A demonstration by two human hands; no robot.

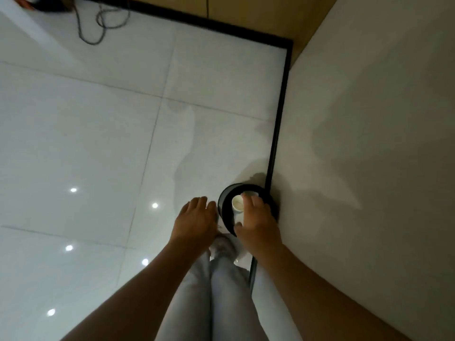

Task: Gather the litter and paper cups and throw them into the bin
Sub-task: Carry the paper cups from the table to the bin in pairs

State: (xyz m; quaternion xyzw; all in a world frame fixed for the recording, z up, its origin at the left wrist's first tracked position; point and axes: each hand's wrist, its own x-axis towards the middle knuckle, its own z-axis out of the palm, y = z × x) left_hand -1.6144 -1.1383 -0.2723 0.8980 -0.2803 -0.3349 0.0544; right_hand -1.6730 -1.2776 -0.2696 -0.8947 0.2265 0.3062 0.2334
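1. The bin (225,207) stands on the floor (98,131), close against the wall (357,119) on its right; the skirting strip (277,134) runs between floor and wall.
2. A paper cup (237,202) lies in the bin's mouth; the right hand (258,222) is over the bin, its fingers (251,201) at the cup.
3. The left hand (194,220) is just left of the bin, apart from it.
4. A cable (103,23) lies on the floor, far ahead and left.
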